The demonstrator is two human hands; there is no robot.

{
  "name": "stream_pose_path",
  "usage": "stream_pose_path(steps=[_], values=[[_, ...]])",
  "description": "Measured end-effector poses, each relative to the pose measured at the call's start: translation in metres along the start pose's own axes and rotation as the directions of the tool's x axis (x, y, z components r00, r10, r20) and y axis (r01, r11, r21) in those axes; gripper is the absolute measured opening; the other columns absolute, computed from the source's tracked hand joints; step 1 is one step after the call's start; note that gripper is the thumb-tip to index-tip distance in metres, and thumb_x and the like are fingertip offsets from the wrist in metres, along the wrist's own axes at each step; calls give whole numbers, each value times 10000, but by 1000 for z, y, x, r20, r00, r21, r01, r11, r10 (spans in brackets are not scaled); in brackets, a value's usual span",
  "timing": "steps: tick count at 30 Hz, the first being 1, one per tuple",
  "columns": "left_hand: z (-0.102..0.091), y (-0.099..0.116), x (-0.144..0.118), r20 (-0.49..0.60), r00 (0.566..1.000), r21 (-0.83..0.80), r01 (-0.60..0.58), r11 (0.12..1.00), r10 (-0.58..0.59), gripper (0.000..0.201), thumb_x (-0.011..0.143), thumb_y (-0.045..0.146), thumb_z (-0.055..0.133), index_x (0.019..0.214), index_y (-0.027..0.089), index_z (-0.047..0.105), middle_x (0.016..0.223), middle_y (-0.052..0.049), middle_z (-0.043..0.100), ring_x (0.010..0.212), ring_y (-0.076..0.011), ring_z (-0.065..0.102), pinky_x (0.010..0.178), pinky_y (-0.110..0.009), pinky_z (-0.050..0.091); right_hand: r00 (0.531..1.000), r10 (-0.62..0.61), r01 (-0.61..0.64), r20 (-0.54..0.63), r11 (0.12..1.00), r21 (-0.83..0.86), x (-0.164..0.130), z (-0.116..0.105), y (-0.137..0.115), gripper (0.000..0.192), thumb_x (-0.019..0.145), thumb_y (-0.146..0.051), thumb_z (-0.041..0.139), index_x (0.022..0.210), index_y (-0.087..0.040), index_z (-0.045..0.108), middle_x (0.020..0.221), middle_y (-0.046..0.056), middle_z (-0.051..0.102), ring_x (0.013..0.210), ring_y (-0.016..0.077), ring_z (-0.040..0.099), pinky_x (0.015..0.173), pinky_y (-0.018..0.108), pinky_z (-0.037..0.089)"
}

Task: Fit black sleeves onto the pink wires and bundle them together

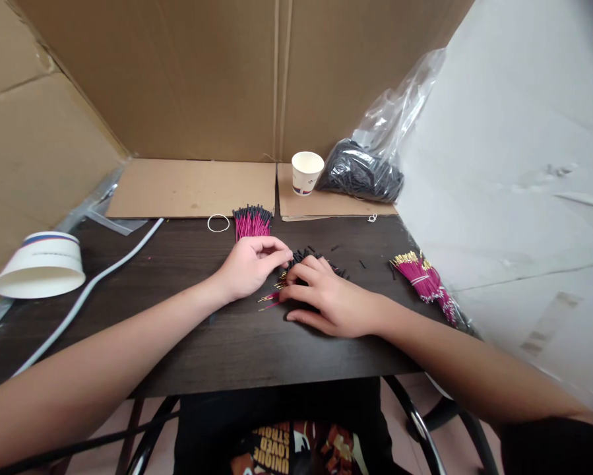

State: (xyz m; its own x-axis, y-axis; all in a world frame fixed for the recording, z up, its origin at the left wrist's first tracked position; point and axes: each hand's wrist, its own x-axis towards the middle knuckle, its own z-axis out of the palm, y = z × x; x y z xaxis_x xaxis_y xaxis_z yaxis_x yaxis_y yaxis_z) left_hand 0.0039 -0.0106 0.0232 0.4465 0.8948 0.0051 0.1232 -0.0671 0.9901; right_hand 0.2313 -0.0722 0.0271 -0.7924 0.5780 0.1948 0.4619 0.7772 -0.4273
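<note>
L hand (256,267) near-pinched, cldn't tell if holding | R hand (330,300) half-curled over magenta wires (272,305), hold unclear | blk tubes (303,253) sat by fingertips, prob 4 reach

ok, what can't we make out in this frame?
- Head view: whether the left hand grips a piece; detail at the fingertips is too small.
- Head view: part of the black pieces and gold-tipped wires, covered by the right hand.
- Head view: lower end of the black-tipped bundle, behind the left hand.
- Head view: print on the standing cup, too small.
- Head view: rest of the dark sleeve, cut by the frame edge.
</note>
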Motion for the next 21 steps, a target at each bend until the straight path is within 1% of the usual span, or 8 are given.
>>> stream_pose_path(steps=[3, 5, 9, 11, 13, 16, 19, 21], values=[[0, 0, 0, 1, 1000, 4, 13, 1000, -13, 202, 885, 355, 801, 852, 156, 800, 739, -16, 739, 598, -111, 529, 641, -272, 478, 998, 44, -45, 37, 999, 9, 0, -1, -2, 183, 1152, -340, 626, 1175, -197, 737, 1233, 131, 639, 1158, 299, 508, 1005, 464, 434], [0, 0, 0, 1, 1000, 8, 20, 1000, -20, 200, 881, 354, 805, 850, 157, 799, 725, -12, 729, 601, -113, 528, 642, -274, 478, 997, 58, -57, 52, 998, -5, 1, -1, -4, 182, 1162, -292, 594, 1081, -182, 715, 1197, 125, 639, 1135, 292, 505, 990, 455, 414], [0, -1, 1, 5, 1000, 15, 14, 1000, -15, 205, 883, 362, 806, 864, 157, 805, 751, -22, 747, 608, -117, 533, 639, -277, 476, 993, 50, -41, 108, 995, -86, 2, 0, -4, 239, 1181, -295, 531, 1035, -164, 667, 1164, 142, 632, 1075, 296, 490, 948, 461, 387], [-1, -2, 2, 7, 1000, 14, 6, 1000, -6, 206, 884, 361, 809, 865, 157, 810, 757, -23, 750, 611, -116, 534, 638, -276, 476, 994, 34, -25, 102, 995, -96, 2, 1, -3, 237, 1186, -285, 504, 1039, -164, 644, 1162, 149, 629, 1060, 297, 485, 935, 461, 381], [-1, -3, 2, 11, 1000, 10, -2, 1000, 2, 208, 888, 363, 809, 873, 156, 813, 759, -24, 750, 618, -118, 543, 639, -275, 478, 1000, 13, -12, 28, 999, -50, 1, 1, -1, 188, 1175, -247, 501, 1048, -176, 619, 1175, 146, 628, 1082, 297, 491, 942, 454, 382], [-2, -5, 2, 18, 1000, -3, -16, 1000, 16, 227, 904, 382, 805, 901, 156, 815, 766, -28, 750, 648, -130, 579, 644, -275, 487, 988, 23, -9, -150, 996, 90, 0, -1, 3, 119, 1142, -172, 518, 1043, -209, 571, 1152, 112, 655, 1124, 281, 536, 974, 438, 392], [-1, -7, 2, 20, 1000, -24, -20, 1000, 21, 255, 914, 409, 814, 916, 154, 810, 834, -52, 778, 720, -150, 639, 662, -275, 504, 952, 70, -9, -300, 980, 200, -1, -5, 9, 122, 1140, -178, 547, 1031, -230, 556, 1017, 52, 696, 1008, 232, 613, 962, 414, 417], [-1, -8, 2, 16, 1000, -38, -17, 999, 18, 266, 918, 419, 819, 927, 154, 804, 870, -61, 788, 736, -152, 649, 657, -271, 503, 920, 110, -16, -377, 970, 242, -1, -6, 15, 96, 1137, -202, 585, 1047, -234, 592, 949, 25, 706, 887, 199, 633, 905, 382, 459]])
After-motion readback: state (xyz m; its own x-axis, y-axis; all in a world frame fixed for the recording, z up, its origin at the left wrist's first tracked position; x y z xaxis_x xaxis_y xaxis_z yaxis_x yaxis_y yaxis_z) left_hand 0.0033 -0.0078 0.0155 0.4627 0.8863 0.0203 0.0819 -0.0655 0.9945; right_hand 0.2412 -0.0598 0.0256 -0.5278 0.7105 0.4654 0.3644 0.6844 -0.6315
